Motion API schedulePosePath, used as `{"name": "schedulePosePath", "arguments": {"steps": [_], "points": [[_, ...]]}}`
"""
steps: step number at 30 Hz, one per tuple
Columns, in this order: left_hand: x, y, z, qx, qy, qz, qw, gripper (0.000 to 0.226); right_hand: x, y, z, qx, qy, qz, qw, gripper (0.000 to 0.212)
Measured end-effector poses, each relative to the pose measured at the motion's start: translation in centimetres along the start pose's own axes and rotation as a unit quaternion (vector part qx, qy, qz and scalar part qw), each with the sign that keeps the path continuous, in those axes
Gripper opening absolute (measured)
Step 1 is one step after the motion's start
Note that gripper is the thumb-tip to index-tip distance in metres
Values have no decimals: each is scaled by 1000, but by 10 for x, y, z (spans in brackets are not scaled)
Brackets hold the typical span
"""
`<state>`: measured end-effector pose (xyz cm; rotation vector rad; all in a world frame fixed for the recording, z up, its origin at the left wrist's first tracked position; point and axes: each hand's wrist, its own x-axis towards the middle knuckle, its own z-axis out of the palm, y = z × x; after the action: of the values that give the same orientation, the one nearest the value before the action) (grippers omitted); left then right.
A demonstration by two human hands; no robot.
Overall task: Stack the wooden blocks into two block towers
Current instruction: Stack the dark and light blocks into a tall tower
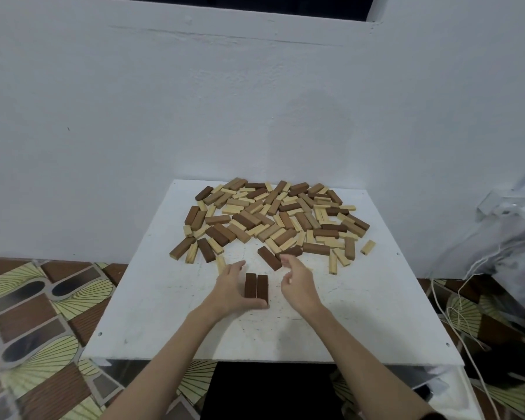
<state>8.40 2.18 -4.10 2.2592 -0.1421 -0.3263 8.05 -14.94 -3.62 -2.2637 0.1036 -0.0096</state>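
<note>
A white table (170,322) stands against a white wall (194,101). On its far half lies a loose pile (273,216) of wooden blocks, dark brown, mid brown and pale, lying flat at many angles, some on top of others.

Nearer to the person, 2 dark blocks (256,286) lie side by side, touching along their long sides, with their ends pointing toward the pile. The left hand (232,291) holds this pair: the fingers lie along the left side and the thumb curls around the near end.

The right hand (296,283) is just to the right of the pair and does not touch it. Its fingers are loosely curled and hold nothing. The fingertips are close to another dark block (269,258) at the near edge of the pile.

At the right there is a plastic bag (503,247); I cannot tell what is in it.
</note>
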Motion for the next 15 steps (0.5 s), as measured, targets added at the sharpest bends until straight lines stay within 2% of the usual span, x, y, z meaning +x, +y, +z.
{"name": "schedulePosePath", "arguments": {"steps": [1, 3, 6, 8, 10, 15], "points": [[1, 0, 0, 3, -21, 12, 1000, 112, 4, -1, -1, -43, -1, -33, 999, 56], [5, -1, 2, 22, -58, 31, 998, 119, 9, -3, -3, -125, -27, -67, 990, 63], [9, 2, 2, 61, -82, 38, 994, 110, 10, -3, -6, -236, -51, -89, 966, 59], [11, 4, 2, 64, -82, 30, 994, 104, 6, 0, -6, -270, -48, -110, 955, 52], [13, 4, 3, 59, -81, 24, 995, 99, 3, 5, -3, -263, -29, -113, 958, 46], [17, 0, 6, 25, -78, 38, 996, 90, -2, 6, 4, -93, 10, 3, 996, 37]]}}
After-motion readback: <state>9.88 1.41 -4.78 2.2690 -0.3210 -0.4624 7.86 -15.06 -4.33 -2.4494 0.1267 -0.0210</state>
